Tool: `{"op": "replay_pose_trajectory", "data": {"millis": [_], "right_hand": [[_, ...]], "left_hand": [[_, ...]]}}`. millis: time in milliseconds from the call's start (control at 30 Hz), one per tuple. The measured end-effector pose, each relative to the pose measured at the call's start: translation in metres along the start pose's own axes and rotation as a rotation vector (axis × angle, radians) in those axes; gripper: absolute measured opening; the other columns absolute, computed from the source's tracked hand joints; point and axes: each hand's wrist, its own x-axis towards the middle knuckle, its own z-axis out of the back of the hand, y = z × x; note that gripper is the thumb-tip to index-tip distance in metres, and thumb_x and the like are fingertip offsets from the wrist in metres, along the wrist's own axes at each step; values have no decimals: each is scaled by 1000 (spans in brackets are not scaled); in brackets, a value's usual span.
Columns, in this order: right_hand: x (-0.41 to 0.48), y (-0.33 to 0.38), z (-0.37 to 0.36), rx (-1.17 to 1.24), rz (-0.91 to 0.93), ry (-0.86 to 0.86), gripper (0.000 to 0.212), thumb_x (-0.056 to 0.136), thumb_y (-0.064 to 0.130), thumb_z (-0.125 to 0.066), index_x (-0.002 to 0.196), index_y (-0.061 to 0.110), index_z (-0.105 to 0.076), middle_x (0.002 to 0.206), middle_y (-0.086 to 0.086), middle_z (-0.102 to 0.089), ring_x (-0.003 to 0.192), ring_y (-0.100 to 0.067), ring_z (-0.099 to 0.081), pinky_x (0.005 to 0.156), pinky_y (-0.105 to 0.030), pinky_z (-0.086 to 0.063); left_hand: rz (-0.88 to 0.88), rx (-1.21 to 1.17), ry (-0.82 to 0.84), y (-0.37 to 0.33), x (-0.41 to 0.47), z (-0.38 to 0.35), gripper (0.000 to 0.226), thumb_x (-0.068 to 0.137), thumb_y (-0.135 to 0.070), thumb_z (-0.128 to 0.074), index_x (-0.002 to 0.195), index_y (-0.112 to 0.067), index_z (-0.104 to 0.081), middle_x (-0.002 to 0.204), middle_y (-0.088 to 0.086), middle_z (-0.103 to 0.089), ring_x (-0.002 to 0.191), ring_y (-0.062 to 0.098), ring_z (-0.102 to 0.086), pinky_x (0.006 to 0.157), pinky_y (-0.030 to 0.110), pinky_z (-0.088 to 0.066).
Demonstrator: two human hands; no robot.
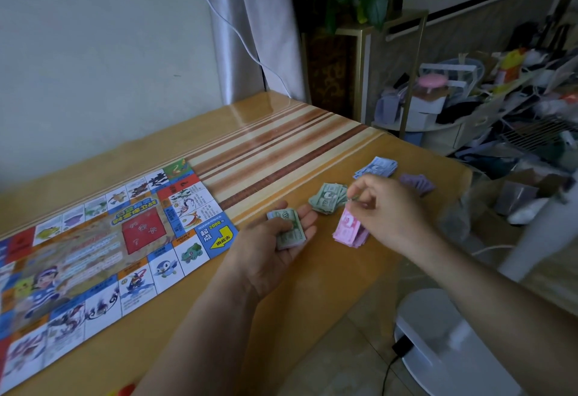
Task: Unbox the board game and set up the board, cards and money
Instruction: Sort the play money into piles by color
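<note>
Left hand (275, 239): palm up, stack (287, 228) of notes held under the thumb.
Right hand (384, 208): small note (355, 198) pinched at the fingertips.
Pink pile (347, 233): just below that pinch, on the table (281, 302).
Green pile (328, 197): just beside it, towards the left hand.
Blue pile (377, 167), purple pile (417, 183): beyond the right hand.
Board (93, 239): laid flat, left of the left hand.

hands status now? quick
left hand: holding green bill stack in upturned palm.
right hand: pinching a greenish bill between fingertips.
</note>
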Motion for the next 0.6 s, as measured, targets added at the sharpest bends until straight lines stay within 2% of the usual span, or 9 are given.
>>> {"op": "replay_pose_trajectory", "data": {"millis": [100, 167, 267, 367, 433, 500, 600], "right_hand": [[-12, -7, -9, -271, 76, -75, 8, 84, 26, -64, 90, 28, -60, 67, 15, -45, 83, -16, -57, 84, -34, -33], [-12, -8, -6, -313, 111, -128, 10, 82, 24, -66, 90, 26, -61, 73, 15, -41, 79, -12, -50, 80, -34, -31], [-6, 6, 1, -40, 146, -140, 6, 83, 24, -66, 84, 24, -60, 72, 14, -45, 67, -2, -45, 68, -29, -40], [-1, 28, 6, 267, 30, 169, 22, 83, 43, -65, 88, 21, -65, 78, 7, -65, 75, -3, -60, 70, -24, -50], [0, 35, 6, 278, 9, 301, 23, 81, 43, -69, 83, 20, -66, 72, 4, -70, 67, -4, -65, 67, -25, -52], [3, 35, 5, 263, 8, 323, 18, 81, 36, -71, 79, 19, -66, 66, 4, -68, 60, -2, -64, 61, -22, -50], [15, 31, 5, 240, -4, 261, 16, 84, 32, -69, 82, 16, -67, 77, 2, -69, 74, -11, -66, 66, -26, -50]], "left_hand": [[3, 7, 9, 5, -1, 0, 32, 96, 8, -35, 119, -7, -51, 84, 18, -72, 70, 24, -72, 57, 31, -60], [-9, 60, 37, 7, -2, 0, 32, 95, 8, -38, 121, -6, -52, 81, 16, -73, 67, 21, -72, 54, 28, -58], [-20, 178, 107, 8, -4, 1, 38, 93, 6, -45, 130, -2, -49, 82, 13, -71, 67, 16, -70, 53, 22, -56], [-52, 332, 132, 8, -4, -2, 45, 89, 4, -53, 133, -4, -49, 88, 12, -68, 70, 13, -69, 58, 21, -55], [-74, 391, 128, 9, -4, -5, 45, 86, 3, -56, 130, -7, -52, 92, 12, -67, 71, 14, -69, 59, 22, -55], [-77, 375, 114, 10, -6, -6, 44, 86, 4, -56, 128, -11, -54, 93, 12, -66, 70, 15, -69, 57, 24, -55], [-18, 202, 45, 6, -6, -3, 32, 92, 2, -50, 120, -12, -56, 88, 15, -70, 68, 19, -71, 54, 27, -57]]}}
